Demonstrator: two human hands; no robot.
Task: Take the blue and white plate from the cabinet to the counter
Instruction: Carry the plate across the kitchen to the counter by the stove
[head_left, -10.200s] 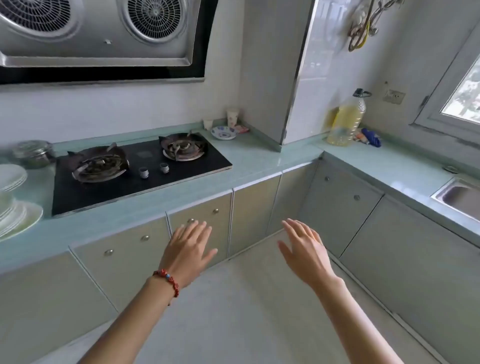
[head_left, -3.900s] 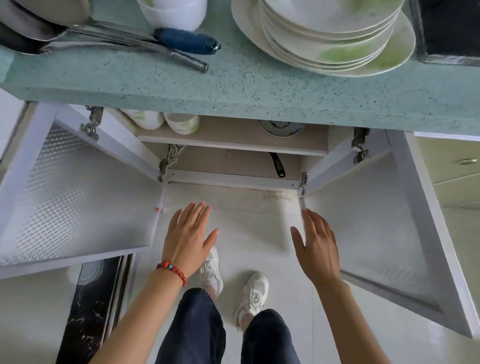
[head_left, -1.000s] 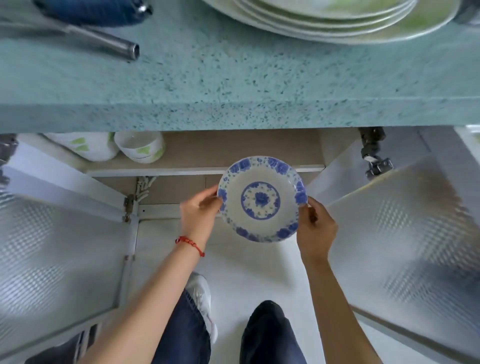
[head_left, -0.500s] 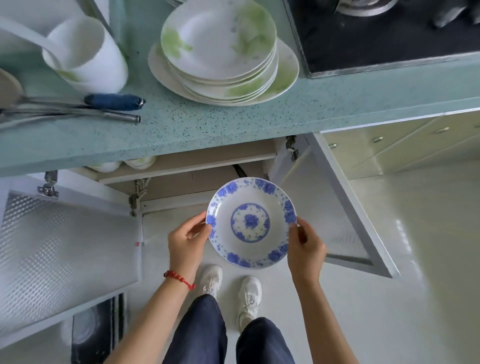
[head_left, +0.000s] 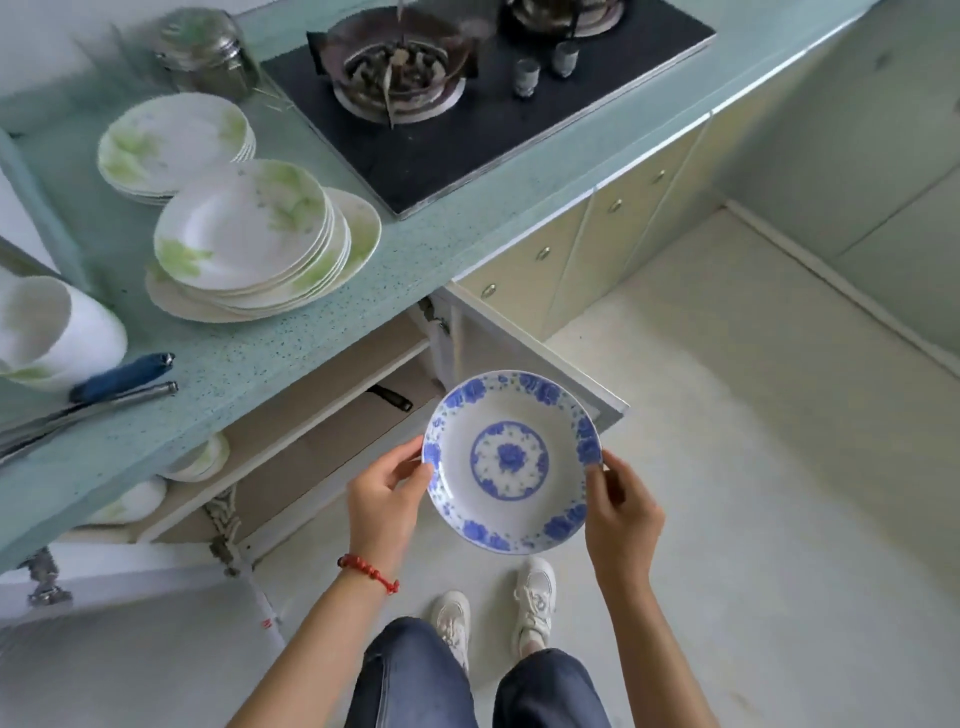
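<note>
The blue and white plate (head_left: 511, 460) is held level in the air over the floor, in front of the open cabinet (head_left: 311, 431) and below counter height. My left hand (head_left: 387, 499) grips its left rim, and my right hand (head_left: 621, 512) grips its right rim. The pale green speckled counter (head_left: 260, 353) runs from lower left to upper right, above and to the left of the plate.
Two stacks of white and green plates (head_left: 249, 234) sit on the counter, with a white cup (head_left: 52, 332) and blue-handled utensils (head_left: 119, 376) further left. A black gas hob (head_left: 467, 88) lies beyond. The cabinet's right door (head_left: 530, 369) hangs open just behind the plate.
The plate has come out of the cabinet and now sits further right and lower in view. My head has risen and turned, so more of the counter and hob shows.
</note>
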